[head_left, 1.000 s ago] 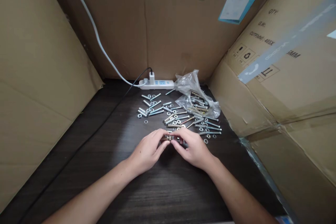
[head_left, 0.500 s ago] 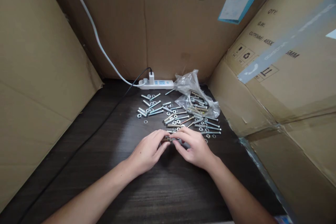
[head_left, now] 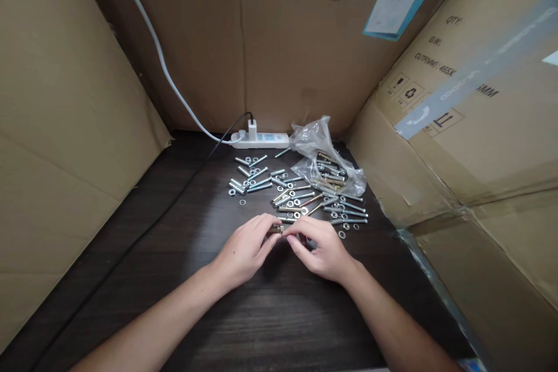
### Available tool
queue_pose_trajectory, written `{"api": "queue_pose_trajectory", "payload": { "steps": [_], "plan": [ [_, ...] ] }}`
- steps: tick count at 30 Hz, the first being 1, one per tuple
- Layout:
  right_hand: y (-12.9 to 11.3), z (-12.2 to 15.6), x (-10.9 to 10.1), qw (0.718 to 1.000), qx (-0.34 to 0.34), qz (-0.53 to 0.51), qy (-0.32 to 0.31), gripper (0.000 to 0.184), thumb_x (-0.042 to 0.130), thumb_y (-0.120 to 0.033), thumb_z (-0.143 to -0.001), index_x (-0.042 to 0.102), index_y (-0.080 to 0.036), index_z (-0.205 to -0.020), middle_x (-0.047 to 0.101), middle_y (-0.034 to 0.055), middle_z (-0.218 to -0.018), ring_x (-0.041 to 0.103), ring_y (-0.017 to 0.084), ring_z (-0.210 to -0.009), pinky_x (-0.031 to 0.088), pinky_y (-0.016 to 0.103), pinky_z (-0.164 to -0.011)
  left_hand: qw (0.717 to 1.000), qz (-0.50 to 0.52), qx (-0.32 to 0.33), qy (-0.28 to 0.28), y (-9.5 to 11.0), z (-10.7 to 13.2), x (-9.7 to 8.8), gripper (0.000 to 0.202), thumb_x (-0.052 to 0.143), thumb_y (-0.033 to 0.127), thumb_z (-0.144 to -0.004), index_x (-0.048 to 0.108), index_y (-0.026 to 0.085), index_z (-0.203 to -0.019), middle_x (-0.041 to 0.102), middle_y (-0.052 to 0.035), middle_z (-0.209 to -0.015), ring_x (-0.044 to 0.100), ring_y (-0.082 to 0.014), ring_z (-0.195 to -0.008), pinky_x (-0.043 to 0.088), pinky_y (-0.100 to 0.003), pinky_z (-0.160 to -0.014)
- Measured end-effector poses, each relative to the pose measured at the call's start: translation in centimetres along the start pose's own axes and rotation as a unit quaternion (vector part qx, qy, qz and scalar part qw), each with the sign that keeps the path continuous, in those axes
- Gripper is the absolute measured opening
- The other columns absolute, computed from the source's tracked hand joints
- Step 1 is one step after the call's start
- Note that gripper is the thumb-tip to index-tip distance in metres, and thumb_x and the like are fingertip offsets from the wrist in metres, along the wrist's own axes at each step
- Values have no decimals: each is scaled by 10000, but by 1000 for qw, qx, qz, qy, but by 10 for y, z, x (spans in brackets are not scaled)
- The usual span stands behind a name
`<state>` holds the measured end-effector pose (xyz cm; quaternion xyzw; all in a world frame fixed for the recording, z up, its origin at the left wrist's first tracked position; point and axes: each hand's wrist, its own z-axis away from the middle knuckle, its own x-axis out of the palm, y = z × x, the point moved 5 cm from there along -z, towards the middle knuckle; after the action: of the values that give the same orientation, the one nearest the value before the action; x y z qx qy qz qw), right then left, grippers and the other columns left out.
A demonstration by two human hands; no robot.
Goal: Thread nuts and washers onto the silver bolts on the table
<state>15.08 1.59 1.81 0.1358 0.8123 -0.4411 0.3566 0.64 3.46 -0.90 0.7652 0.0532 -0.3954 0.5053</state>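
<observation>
My left hand (head_left: 244, 250) is closed around a brass-coloured expansion bolt (head_left: 275, 229), which lies sideways with its nut and washer end pointing right. Most of the bolt's shank is hidden behind the fingers. My right hand (head_left: 320, 249) meets that end, with thumb and index fingertips pinched together at the tip of the bolt. Just beyond both hands lie several loose bolts with sleeves (head_left: 291, 209), some silver and some brass-coloured. Nuts and washers (head_left: 342, 235) are scattered among them, one flat washer resting near my right hand.
A clear plastic bag (head_left: 320, 136) holding more bolts lies at the back right. Behind the hardware stands a white power strip (head_left: 279, 140) with a plugged-in charger. A black cable (head_left: 168, 206) crosses the dark table on the left. Cardboard walls (head_left: 283, 70) enclose three sides.
My right fingertips have shifted slightly right along the bolt's end, so the nut shows more plainly. My left hand keeps its hold in nearly the same place.
</observation>
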Motion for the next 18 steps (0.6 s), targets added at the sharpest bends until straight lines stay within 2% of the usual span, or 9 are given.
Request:
{"api": "queue_pose_trajectory", "payload": {
  "steps": [5,10,14,18],
  "plan": [
    [1,-1,-3,1000,4,2,19,194,484,-168,-853,618,-197,-991,632,43,-825,559,136,-679,452,268,-652,1000,13,6,-8,4,0,1,167,425,254,-915,528,215,-1040,610,-32,-987,568,-177,-935,460,-309,-817],
    [7,-1,0,999,42,21,17,208,512,-184,-829,610,-190,-1013,615,22,-770,526,118,-598,441,253,-604,1000,22,3,4,5,0,-1,182,429,261,-914,523,219,-1064,612,-35,-1012,572,-178,-948,458,-307,-829],
    [8,0,1,998,49,28,20,181,524,-208,-823,609,-187,-982,616,20,-757,516,114,-580,439,250,-596,1000,12,-8,22,2,0,-2,175,414,281,-920,520,215,-1043,612,-34,-986,579,-175,-917,464,-307,-810],
    [4,0,2,999,29,15,9,135,509,-200,-836,621,-188,-912,615,22,-728,527,121,-592,443,251,-598,999,-12,-13,30,-2,0,-2,179,409,291,-919,515,208,-1039,614,-39,-970,581,-182,-904,469,-317,-798]
  ]
}}
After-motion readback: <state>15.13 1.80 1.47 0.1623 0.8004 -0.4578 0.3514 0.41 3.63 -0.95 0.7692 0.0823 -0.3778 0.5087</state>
